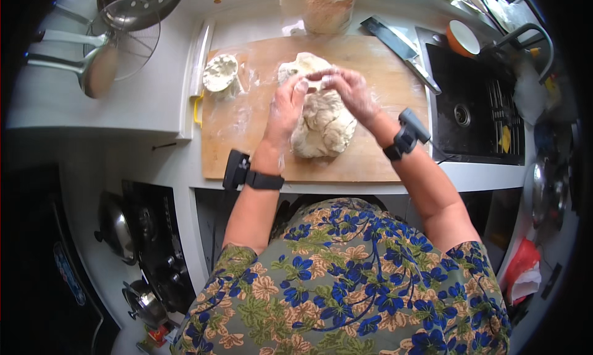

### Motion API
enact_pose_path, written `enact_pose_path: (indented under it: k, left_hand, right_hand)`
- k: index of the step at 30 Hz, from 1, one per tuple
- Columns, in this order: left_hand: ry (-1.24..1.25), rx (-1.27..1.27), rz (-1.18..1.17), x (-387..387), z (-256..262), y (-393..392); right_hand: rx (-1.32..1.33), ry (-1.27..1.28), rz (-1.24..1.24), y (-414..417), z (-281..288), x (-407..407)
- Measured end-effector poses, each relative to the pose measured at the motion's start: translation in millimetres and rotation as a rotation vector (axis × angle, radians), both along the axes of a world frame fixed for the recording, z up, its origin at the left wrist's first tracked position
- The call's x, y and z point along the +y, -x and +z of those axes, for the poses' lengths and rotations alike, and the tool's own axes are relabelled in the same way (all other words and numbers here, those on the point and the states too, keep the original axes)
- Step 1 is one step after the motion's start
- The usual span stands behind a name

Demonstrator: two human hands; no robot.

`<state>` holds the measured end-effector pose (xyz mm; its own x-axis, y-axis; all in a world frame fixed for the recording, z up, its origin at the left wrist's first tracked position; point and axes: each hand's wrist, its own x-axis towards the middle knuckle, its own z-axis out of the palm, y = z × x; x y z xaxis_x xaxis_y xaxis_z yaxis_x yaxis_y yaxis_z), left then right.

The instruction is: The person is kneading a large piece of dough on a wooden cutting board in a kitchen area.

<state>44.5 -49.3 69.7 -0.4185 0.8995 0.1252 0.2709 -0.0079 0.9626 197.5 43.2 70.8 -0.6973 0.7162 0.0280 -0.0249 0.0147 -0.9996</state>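
Observation:
A large lump of pale, wrinkled dough (pixel 324 125) rests on a wooden board (pixel 250 146). Behind it is a lighter, floury mass (pixel 303 64), partly covered by my fingers. My left hand (pixel 286 105) and my right hand (pixel 350 91) meet above the dough, fingers bent and fingertips close together. Flour and dough whiten the skin of both. Whether a bit of dough is pinched between the fingertips is unclear, since the pale dough lies right behind them. A cup of white flour (pixel 221 73) stands at the board's left, with flour smeared around it.
A cleaver (pixel 400 53) lies across the board's back right corner, beside a black sink (pixel 456 91). An orange bowl (pixel 463 38) sits at the sink's rim. Behind the board stands a bag-covered tub (pixel 328 14). Ladles (pixel 95 70) and a wire strainer (pixel 139 35) are at left.

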Motion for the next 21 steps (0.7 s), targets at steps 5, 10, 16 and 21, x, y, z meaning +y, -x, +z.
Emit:
enact_pose_path:
  k: [5, 10, 16, 21]
  left_hand:
    - [0.005, -0.476, 0.07, 28, -16, 37]
    - [0.007, 0.134, 0.25, 64, -67, 67]
    - [0.281, 0.143, 0.256, 86, -87, 62]
    - [0.069, -0.377, 0.166, 61, -27, 62]
  right_hand:
    - [-0.402, -0.47, -0.088, 31, -18, 60]
    - [-0.601, -0.698, -0.045, 74, -58, 75]
    - [-0.468, -0.155, 0.033, 70, -47, 88]
    - [-0.24, -0.54, -0.014, 30, 11, 37]
